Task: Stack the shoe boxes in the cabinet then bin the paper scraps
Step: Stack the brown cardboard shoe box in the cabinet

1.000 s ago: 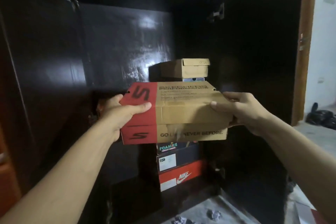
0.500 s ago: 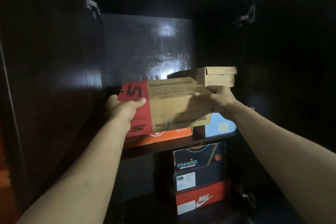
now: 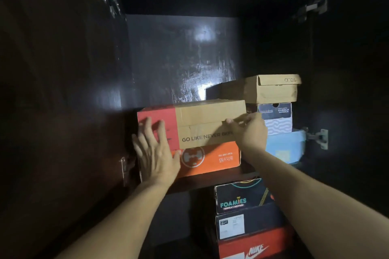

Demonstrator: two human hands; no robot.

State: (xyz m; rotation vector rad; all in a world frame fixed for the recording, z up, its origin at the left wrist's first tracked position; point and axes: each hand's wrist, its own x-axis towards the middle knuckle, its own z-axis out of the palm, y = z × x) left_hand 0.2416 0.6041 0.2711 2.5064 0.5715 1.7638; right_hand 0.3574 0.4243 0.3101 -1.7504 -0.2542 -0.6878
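Observation:
A tan and red shoe box (image 3: 202, 120) printed "GO LIKE NEVER BEFORE" lies on top of an orange shoe box (image 3: 212, 157) on the upper shelf of the dark cabinet (image 3: 181, 59). My left hand (image 3: 155, 151) presses flat, fingers straight, against the red end of the tan box and the orange box below. My right hand (image 3: 249, 130) has its fingers curled at the tan box's right front corner, touching the lid edge. No paper scraps are in view.
To the right on the same shelf stands a stack: a plain tan box (image 3: 271, 88), a dark patterned box (image 3: 275, 118) and a light blue box (image 3: 286, 147). Below the shelf (image 3: 210, 181) are a Foamies box (image 3: 240, 197), a dark box (image 3: 248, 225) and a red Nike box (image 3: 254, 246). Door hinges (image 3: 317, 137) jut out at both sides.
The tan and red box went from being carried in both hands to lying on the orange box. My left hand let go and now presses flat on the front.

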